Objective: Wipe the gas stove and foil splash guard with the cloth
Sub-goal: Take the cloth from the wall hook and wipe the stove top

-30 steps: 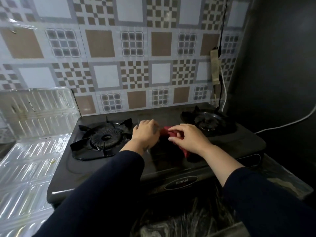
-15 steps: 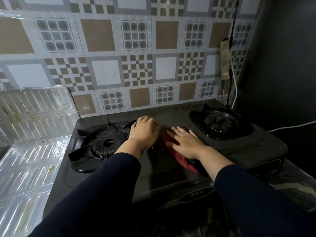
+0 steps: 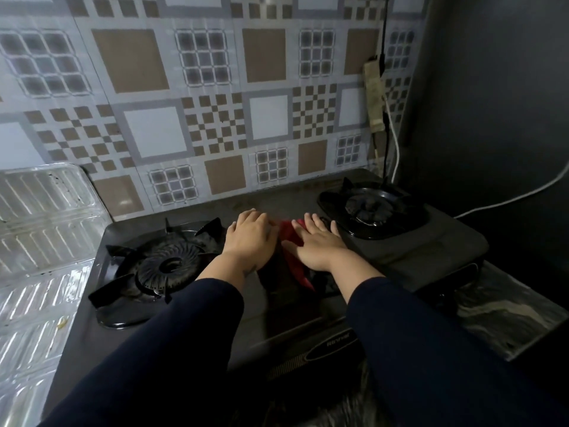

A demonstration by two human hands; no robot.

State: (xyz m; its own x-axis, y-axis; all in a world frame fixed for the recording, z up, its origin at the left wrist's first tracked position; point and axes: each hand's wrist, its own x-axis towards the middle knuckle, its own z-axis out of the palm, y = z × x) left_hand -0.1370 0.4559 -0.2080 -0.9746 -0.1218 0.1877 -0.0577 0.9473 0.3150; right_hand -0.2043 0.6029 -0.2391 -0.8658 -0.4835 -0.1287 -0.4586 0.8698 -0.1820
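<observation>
A black two-burner gas stove [image 3: 431, 251] fills the middle of the view. A red cloth [image 3: 294, 263] lies on its flat centre strip between the burners. My right hand [image 3: 320, 246] lies palm down on the cloth with fingers spread. My left hand [image 3: 251, 241] lies palm down at the cloth's left edge, fingers close together, touching it. Most of the cloth is hidden under the hands. The silver foil splash guard [image 3: 46, 211] stands at the left, and its lower sheet [image 3: 30, 318] lies flat beside the stove.
The left burner grate [image 3: 166, 266] and the right burner grate [image 3: 369, 208] flank my hands. A patterned tile wall rises behind. A power strip [image 3: 374, 97] and a white cable [image 3: 508, 198] hang at the right by a dark wall. The marble counter edge [image 3: 508, 315] shows at the right.
Both hands went from bunched on the cloth to flat, and slid with it toward the back of the stove. The camera moved closer and lower.
</observation>
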